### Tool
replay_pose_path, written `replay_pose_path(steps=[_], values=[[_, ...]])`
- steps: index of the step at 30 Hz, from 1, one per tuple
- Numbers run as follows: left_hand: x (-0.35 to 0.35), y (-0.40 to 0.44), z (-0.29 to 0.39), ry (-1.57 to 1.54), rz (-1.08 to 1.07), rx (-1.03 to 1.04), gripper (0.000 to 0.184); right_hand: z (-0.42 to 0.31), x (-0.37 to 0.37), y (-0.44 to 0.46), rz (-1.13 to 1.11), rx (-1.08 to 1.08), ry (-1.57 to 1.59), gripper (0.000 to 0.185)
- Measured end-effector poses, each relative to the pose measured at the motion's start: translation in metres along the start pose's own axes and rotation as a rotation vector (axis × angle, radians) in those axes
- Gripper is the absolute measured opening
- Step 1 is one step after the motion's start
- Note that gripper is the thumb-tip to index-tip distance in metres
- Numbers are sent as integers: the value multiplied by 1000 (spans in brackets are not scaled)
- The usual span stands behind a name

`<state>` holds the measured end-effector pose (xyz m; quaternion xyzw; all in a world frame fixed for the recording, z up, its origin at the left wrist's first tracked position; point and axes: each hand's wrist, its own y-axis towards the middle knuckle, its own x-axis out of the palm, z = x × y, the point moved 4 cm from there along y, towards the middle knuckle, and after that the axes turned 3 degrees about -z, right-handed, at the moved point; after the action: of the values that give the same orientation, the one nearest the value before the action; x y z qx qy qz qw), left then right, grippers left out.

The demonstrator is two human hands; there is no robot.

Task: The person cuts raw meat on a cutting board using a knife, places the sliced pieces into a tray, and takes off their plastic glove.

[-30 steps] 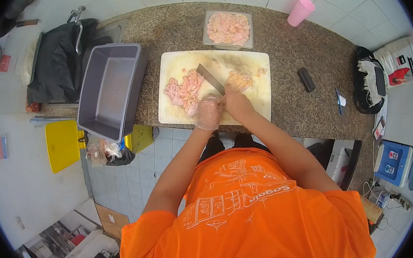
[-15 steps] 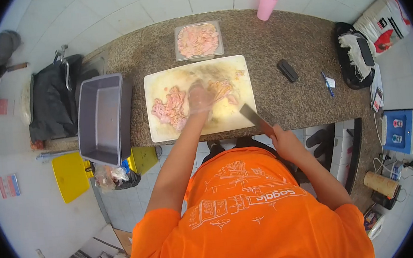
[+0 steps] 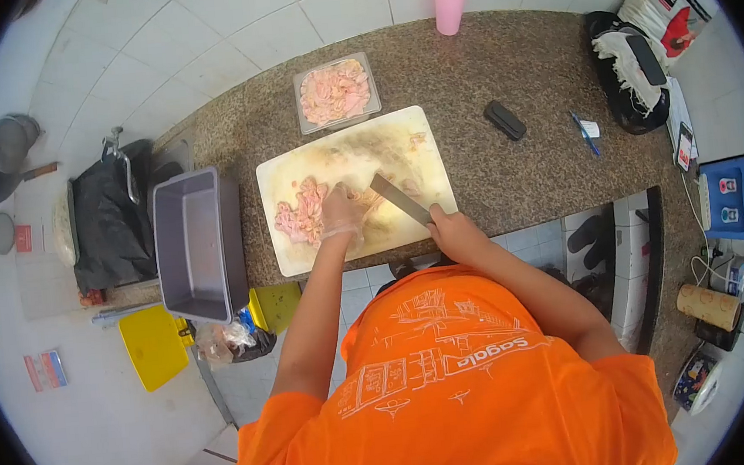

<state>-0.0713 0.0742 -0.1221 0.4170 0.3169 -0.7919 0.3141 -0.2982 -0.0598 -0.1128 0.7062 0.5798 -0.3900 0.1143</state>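
A white cutting board (image 3: 400, 147) lies on the granite counter, with a heap of pale pink raw meat (image 3: 302, 212) on its left side. My left hand (image 3: 342, 210), in a clear plastic glove, is closed on some meat just right of that heap. My right hand (image 3: 455, 230) grips the handle of a cleaver (image 3: 402, 199) near the board's right front edge. The blade points up and left over the board, its tip close to my left hand and a few meat pieces. Behind the board stands a clear tub (image 3: 299, 81) filled with sliced meat.
A grey bin (image 3: 191, 247) stands left of the board, beside a black cover (image 3: 113, 218) near the tap. A pink cup (image 3: 450, 6) stands by the back wall. To the right lie a black case (image 3: 505, 121) and a blue pen (image 3: 585, 133).
My right hand has brought the cleaver from the board's right front edge back over the board. My left hand has moved left and nearer, with meat beside the heap. The view has turned.
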Motion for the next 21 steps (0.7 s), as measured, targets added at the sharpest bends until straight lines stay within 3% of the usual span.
replay_pose_path(steps=[3, 6, 9, 12, 13, 14, 16, 19, 21], values=[[14, -11, -16, -6, 59, 162, 16, 13, 12, 11, -72, 168, -169, 20], [29, -22, -23, -18, 137, 322, 15, -7, 2, 7, -37, 164, -247, 25], [41, -24, -25, 1, 159, 432, 15, -20, 9, 14, -190, 161, -308, 29], [32, -30, -23, -146, 177, 602, 16, -30, 20, 50, -1, 95, -111, 17], [25, -36, -20, -226, 193, 665, 16, -32, 30, 69, 41, 13, -160, 21], [25, -37, -22, -195, 199, 671, 16, -39, 35, 92, 94, -71, -205, 25], [27, -37, -21, -124, 203, 697, 17, -64, 30, 126, 25, 0, -210, 27], [23, -30, -15, -77, 64, 532, 23, -72, 19, 112, -17, 62, -196, 25], [37, -19, -29, -231, 54, 308, 29, -50, 21, 83, 18, 51, -152, 19]])
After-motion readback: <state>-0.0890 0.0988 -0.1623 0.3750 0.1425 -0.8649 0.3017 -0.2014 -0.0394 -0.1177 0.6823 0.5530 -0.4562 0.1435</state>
